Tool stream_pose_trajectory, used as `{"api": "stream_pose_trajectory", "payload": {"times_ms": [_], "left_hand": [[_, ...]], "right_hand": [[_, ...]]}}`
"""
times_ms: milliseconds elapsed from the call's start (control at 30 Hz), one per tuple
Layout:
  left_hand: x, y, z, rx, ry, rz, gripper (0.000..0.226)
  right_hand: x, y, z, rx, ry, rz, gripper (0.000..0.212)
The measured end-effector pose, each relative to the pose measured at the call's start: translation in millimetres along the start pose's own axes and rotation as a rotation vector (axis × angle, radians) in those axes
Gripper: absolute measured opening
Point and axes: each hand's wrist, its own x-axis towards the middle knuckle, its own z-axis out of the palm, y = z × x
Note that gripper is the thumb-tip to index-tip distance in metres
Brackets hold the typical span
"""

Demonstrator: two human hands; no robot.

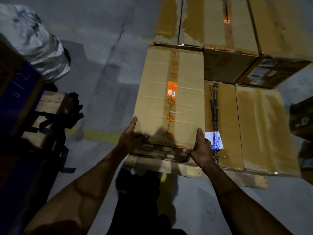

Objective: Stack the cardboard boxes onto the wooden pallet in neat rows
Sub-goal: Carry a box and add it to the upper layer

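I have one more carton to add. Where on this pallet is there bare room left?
Little shows. Only a thin near strip of the wooden pallet lies bare, in front of the two low tan cartons. The orange-taped cardboard box, gripped by the left hand and right hand, fills the left corner. Taller brown boxes crowd behind.

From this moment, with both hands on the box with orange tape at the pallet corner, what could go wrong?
1. The left hand and right hand hold the near corners of the box with orange tape low down; fingers may get pinched against the pallet when it settles.
2. The box sits at the pallet's left edge, so a sideways push might leave it overhanging.
3. It may end up crooked against the neighbouring box, spoiling the row.
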Motion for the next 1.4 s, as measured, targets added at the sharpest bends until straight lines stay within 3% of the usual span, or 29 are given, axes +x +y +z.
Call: {"api": "stream_pose_trajectory", "payload": {"times_ms": [100,133,300,533,767,800,900,933,1033,1200,1400], "left_hand": [[4,3,7,-0.073,-0.037,-0.047,0.04],[3,4,9,-0.077,-0.048,-0.033,0.036],[0,-3,2,-0.137,-0.053,0.048,0.059],[5,-3,-2,-0.213,-0.017,0.019,0.062],[27,-3,-10,-0.064,-0.077,0.041,0.071],[32,2,-12,-0.056,-0.097,0.024,0.069],[59,16,-15,-0.013,-0.038,0.055,0.038],[67,18,-14,-0.096,-0.054,0.037,0.032],[81,25,-16,-0.21,-0.021,-0.003,0.049],[83,17,-14,-0.244,-0.001,-0.114,0.084],[82,4,-8,-0.298,0.033,-0.101,0.085]], "right_hand": [[2,-2,-6,-0.01,-0.027,0.013,0.111],[0,-3,-7,-0.026,-0.042,0.016,0.111],[-7,-6,-4,-0.047,-0.036,-0.003,0.108],[-7,-6,4,0.03,-0.064,0.029,0.11],[13,-15,-5,0.0,-0.158,0.042,0.135],[17,-17,-7,0.025,-0.178,0.048,0.141],[27,-19,-17,0.138,-0.223,0.03,0.143],[32,-19,-19,0.181,-0.218,0.032,0.141],[46,-26,-16,0.276,-0.097,0.049,0.144],[59,-14,6,0.282,0.024,0.081,0.13],[49,-28,2,0.208,0.041,0.098,0.123]]}}
